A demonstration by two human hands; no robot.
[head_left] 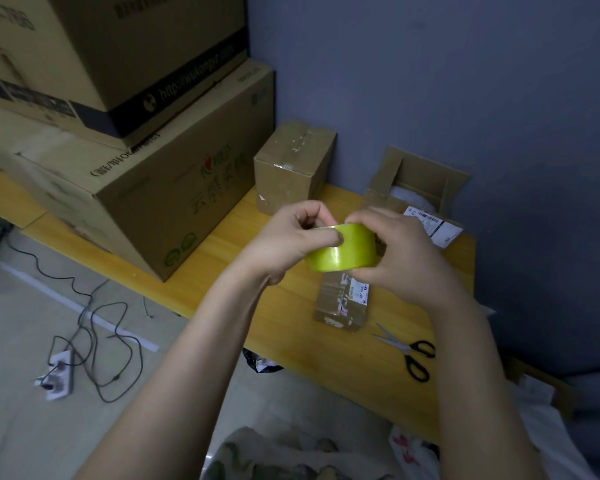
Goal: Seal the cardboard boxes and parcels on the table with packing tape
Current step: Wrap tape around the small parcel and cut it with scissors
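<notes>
Yellow-green tape roll (340, 252), brown boxes (174, 188), yellow wood-grain table (291, 327), blk-handled scissors (407, 353), blue-grey wall (430, 81).

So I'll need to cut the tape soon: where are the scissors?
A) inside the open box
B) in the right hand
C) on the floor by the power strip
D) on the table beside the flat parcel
D: the scissors lie on the table just right of the flat parcel; the left hand and right hand hold the tape roll.

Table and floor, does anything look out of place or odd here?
The scissors lie open on the table, blades spread. On the floor at left, a power strip sits in a tangle of loose cables, a likely tripping risk.
</notes>
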